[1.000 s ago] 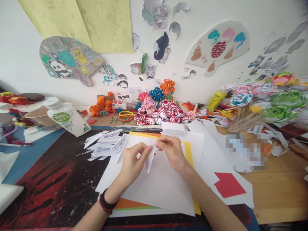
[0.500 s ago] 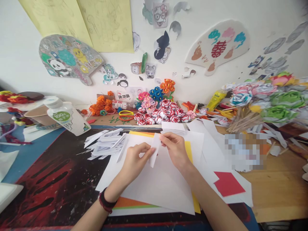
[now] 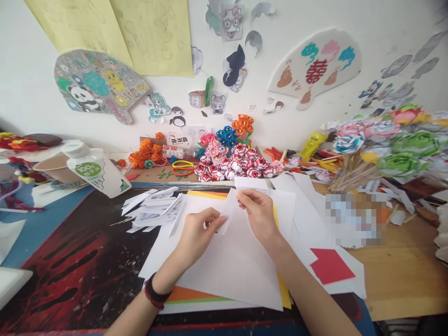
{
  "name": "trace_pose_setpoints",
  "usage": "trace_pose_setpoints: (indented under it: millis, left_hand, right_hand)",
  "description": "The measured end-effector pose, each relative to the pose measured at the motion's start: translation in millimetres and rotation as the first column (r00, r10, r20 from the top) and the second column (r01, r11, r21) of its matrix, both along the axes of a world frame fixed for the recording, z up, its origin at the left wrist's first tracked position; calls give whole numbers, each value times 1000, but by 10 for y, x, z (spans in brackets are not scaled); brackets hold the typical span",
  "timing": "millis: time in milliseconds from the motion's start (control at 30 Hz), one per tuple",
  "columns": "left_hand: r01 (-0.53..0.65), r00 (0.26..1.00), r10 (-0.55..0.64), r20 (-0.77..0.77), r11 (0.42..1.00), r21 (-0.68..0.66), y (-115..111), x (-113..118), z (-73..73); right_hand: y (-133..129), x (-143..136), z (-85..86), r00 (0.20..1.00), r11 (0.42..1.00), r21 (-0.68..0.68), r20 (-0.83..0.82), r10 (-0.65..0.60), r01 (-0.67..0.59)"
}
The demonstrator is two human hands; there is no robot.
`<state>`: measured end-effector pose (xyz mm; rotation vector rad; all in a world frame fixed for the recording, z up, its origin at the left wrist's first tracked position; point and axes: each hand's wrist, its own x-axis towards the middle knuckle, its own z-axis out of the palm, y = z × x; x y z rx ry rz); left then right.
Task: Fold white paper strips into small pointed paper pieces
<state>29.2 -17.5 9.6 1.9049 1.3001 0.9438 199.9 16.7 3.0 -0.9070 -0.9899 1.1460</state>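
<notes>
A narrow white paper strip (image 3: 229, 212) is held slanted between my two hands, above a large white paper sheet (image 3: 224, 275). My left hand (image 3: 201, 228) pinches the strip's left edge between thumb and fingers. At its upper right edge, my right hand (image 3: 257, 210) grips it with thumb and forefinger. Under the big sheet, orange, green and yellow paper edges (image 3: 196, 295) stick out. Left of my hands lies a heap of folded white paper strips (image 3: 154, 210). A small stack of white paper (image 3: 251, 183) sits just behind my right hand.
A white bottle (image 3: 96, 170) leans at the left. Red-and-white paper flowers (image 3: 241, 163) stand at the back, near a yellow bottle (image 3: 311, 145). On the right are a red paper piece (image 3: 332, 266), a blurred-out patch and a bunch of green and pink paper flowers (image 3: 402, 144).
The paper strip has turned and now shows a wider face. My right hand has shifted slightly right along it; my left hand has barely moved.
</notes>
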Motion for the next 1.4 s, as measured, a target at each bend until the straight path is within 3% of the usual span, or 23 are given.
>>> trace_pose_setpoints:
  millis: [400,500,667,833,933,1167,1300,1400]
  left_hand:
    - [-16,1000,16,10,999,-42,28,-9,-25]
    - [23,999,-24,-43,999,-29,52,-16,-25]
    - [-28,1000,29,-7,999,43,47,-12,3]
    - [-65,998,66,-2,994,89,23,7,15]
    - [-82,996,85,-21,991,103,14,15,-5]
    - [-56,998,56,5,995,88,-6,64,-34]
    - [9,1000,-9,-5,998,68,-34,111,-52]
    - [46,999,-46,-5,997,63,-45,126,-45]
  right_hand:
    - [24,10,-18,996,996,-43,-45,-77,75]
    - [26,-6,-29,1000,999,-44,-17,-23,22]
    - [-7,-96,-38,995,991,-90,9,104,-103]
    - [-27,-134,-59,951,947,-124,59,305,-296]
    - [-36,-130,-77,926,932,-131,128,354,-338]
    - [-71,-148,-72,969,976,-64,121,217,-210]
    - [-21,-97,-50,997,999,-22,72,28,-27]
    - [16,-58,-44,998,998,-32,43,-46,47]
